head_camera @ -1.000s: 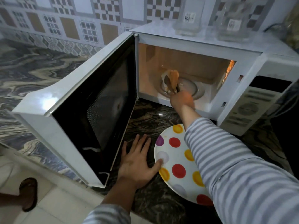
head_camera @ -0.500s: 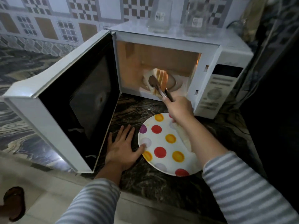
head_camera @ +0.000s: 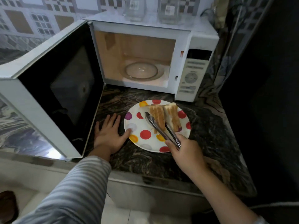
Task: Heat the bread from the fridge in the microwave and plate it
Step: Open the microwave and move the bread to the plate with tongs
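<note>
Two bread slices (head_camera: 163, 116) stand leaning together on a white plate (head_camera: 145, 143) with coloured dots, on the dark marble counter in front of the microwave (head_camera: 199, 38). My right hand (head_camera: 187, 152) grips metal tongs (head_camera: 160, 128) whose tips clasp the nearer slice. My left hand (head_camera: 110, 135) rests flat on the counter, its thumb touching the plate's left rim. The microwave door (head_camera: 53, 81) stands wide open to the left, and its lit cavity holds only the glass turntable (head_camera: 142, 71).
Two glass jars (head_camera: 168, 10) stand on top of the microwave. A dark wall or appliance (head_camera: 267, 94) closes off the right side. The counter edge (head_camera: 153, 178) runs just below my hands, with pale floor tiles beneath.
My right hand drew the tongs with the bread out of the microwave and lowered it onto the dotted plate. My left hand stayed on the counter by the plate.
</note>
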Motion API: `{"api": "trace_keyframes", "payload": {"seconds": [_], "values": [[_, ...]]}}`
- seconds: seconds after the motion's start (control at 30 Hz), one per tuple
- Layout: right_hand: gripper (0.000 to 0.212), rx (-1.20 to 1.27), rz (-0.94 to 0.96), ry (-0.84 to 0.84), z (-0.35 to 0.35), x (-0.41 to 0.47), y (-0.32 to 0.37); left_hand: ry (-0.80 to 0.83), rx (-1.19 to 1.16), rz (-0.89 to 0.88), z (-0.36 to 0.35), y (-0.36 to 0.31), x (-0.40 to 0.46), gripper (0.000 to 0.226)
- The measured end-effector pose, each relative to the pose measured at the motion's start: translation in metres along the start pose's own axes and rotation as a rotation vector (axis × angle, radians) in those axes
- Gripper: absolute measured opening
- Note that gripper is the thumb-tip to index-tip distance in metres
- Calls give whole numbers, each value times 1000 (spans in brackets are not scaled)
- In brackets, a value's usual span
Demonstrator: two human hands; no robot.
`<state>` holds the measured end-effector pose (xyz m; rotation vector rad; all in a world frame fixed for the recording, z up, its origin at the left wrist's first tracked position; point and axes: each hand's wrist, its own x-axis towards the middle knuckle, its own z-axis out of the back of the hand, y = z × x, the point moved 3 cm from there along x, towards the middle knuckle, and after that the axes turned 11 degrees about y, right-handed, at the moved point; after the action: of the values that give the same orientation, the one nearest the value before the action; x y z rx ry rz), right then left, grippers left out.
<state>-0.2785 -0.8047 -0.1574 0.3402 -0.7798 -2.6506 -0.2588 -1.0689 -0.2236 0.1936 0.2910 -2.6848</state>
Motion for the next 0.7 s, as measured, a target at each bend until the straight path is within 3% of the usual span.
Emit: {"api": "trace_keyframes", "payload": {"seconds": [0.5, 0.7], "values": [[54, -90, -85, -6, 12, -13, -11, -8, 0, -13, 1, 1, 0, 94], [33, -34, -29, 49, 62, -40, 4, -9, -71, -37, 6, 0, -4, 103]]}}
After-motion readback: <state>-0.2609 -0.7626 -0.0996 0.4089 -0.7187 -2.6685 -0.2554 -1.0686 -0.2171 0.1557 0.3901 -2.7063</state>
